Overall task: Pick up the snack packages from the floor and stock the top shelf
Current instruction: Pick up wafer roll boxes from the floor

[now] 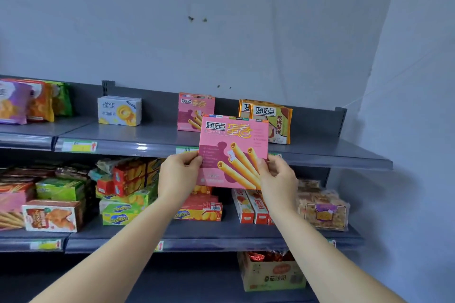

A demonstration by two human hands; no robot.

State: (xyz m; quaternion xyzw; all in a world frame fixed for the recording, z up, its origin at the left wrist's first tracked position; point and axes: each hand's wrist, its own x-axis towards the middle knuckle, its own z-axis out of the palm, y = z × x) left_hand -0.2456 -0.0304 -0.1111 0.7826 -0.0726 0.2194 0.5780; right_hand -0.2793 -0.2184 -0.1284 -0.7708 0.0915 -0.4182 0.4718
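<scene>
A pink egg-roll snack box (pixel 232 145) is held upright in front of the grey top shelf (pixel 152 134), at the level of its front edge. My left hand (pixel 178 174) grips the box's lower left edge, and my right hand (pixel 277 177) grips its lower right edge. Behind it, a matching pink box (pixel 190 108) stands on the top shelf.
The top shelf also carries a white cookie box (pixel 120 110), gold-edged packs (pixel 273 119) at the right and bagged snacks (pixel 29 101) at the far left. The shelf below (pixel 197 236) is crowded with boxes. A cardboard carton (pixel 272 275) sits lower down. A wall closes the right side.
</scene>
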